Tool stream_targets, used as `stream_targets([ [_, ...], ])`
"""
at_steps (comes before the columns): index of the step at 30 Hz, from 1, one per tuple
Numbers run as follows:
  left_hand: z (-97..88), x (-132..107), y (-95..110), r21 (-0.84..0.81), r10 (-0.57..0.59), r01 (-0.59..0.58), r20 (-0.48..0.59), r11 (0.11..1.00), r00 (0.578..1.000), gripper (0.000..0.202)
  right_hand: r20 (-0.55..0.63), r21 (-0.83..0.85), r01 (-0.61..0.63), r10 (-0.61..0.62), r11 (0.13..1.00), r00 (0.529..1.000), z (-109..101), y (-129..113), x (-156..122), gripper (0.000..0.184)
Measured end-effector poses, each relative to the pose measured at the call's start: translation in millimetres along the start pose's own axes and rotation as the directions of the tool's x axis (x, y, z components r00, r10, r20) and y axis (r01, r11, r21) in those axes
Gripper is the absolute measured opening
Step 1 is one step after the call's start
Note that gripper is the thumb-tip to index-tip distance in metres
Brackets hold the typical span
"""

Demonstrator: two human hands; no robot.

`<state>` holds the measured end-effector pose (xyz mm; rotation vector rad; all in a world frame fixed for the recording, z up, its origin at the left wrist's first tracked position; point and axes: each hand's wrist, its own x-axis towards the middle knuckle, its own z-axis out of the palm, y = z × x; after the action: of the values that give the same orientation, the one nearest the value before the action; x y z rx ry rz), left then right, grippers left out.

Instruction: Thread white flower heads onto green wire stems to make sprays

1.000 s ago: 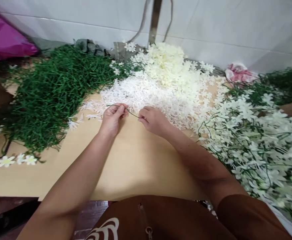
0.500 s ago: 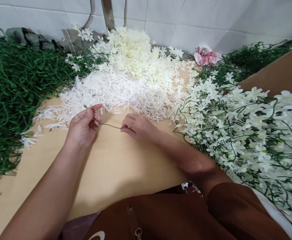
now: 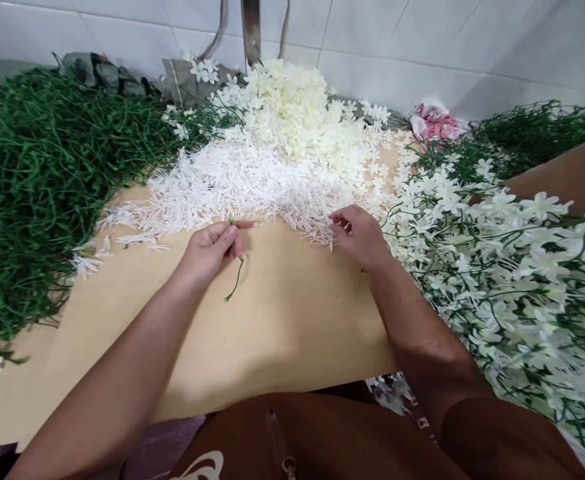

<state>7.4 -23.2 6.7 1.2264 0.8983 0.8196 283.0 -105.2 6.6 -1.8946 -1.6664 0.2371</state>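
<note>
My left hand (image 3: 212, 245) pinches the top of a thin green plastic stem (image 3: 235, 279), which hangs down over the tan tabletop (image 3: 282, 313). My right hand (image 3: 359, 235) rests at the near right edge of a heap of white spiky flower centres (image 3: 242, 183), its fingertips curled in among them; whether they grip a piece is hidden. Behind that heap lies a mound of cream petals (image 3: 297, 113).
A big pile of bare green stems (image 3: 37, 180) fills the left side. Assembled white flowers on green stems (image 3: 512, 267) cover the right. A tiled wall (image 3: 422, 47) closes the back, with a pink crumpled bag (image 3: 435, 123) at its foot.
My right hand let go of the stem's end and moved right to the white pieces. The stem now dangles from my left hand. The view swung slightly left.
</note>
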Motion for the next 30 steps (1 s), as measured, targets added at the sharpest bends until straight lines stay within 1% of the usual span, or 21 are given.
stream_targets([
  [4,4.5,-2.9,0.7,0.026,-0.009,0.007,0.082,1.0,0.997,0.036,0.069,-0.089,0.039,-0.033,0.995,0.997,13.0,-20.0,12.9,0.018],
  [7,4.6,-1.8,-1.1,0.039,0.0,-0.004,0.105,0.999,0.994,0.038,0.12,-0.182,0.047,-0.025,0.982,0.992,25.7,-37.0,29.7,0.025],
  [10,3.3,1.1,-4.9,0.099,0.064,-0.07,0.068,0.993,0.996,0.035,0.112,-0.269,-0.002,0.033,0.963,0.993,33.4,-44.7,45.0,0.028],
  [13,1.8,3.9,-7.7,0.174,0.134,-0.135,0.018,0.975,0.991,0.029,0.119,-0.263,-0.024,0.057,0.964,0.991,33.9,-43.0,51.5,0.018],
  [14,1.4,4.4,-8.1,0.193,0.145,-0.145,0.013,0.97,0.989,0.028,0.13,-0.236,-0.021,0.053,0.972,0.99,32.5,-41.1,51.8,0.013],
  [16,0.9,5.0,-8.5,0.22,0.143,-0.143,0.013,0.965,0.99,0.026,0.136,-0.164,-0.008,0.031,0.986,0.99,28.5,-36.8,51.1,0.012],
  [18,1.1,5.0,-8.5,0.229,0.117,-0.115,0.008,0.967,0.993,0.024,0.096,-0.081,0.006,0.002,0.997,0.995,23.7,-32.9,50.4,0.013],
  [21,2.0,4.9,-8.1,0.207,0.07,-0.066,-0.013,0.976,0.997,0.022,0.003,0.07,0.018,-0.018,0.997,1.0,17.1,-30.8,50.8,0.009],
  [23,2.6,4.6,-8.0,0.182,0.055,-0.049,-0.026,0.982,0.998,0.02,-0.015,0.199,0.025,-0.022,0.98,1.0,14.6,-32.7,51.3,0.007],
  [25,2.8,4.0,-8.3,0.159,0.041,-0.036,-0.031,0.987,0.999,0.02,0.028,0.321,0.01,-0.02,0.947,0.999,14.1,-36.6,51.3,0.007],
  [27,2.8,2.9,-9.1,0.144,0.018,-0.014,-0.025,0.99,1.0,0.023,0.099,0.418,-0.02,-0.024,0.908,0.995,15.3,-41.4,50.5,0.008],
  [30,2.7,1.1,-10.6,0.126,0.015,-0.013,-0.017,0.992,1.0,0.027,0.201,0.508,-0.052,-0.06,0.859,0.978,19.2,-48.4,48.9,0.013],
])
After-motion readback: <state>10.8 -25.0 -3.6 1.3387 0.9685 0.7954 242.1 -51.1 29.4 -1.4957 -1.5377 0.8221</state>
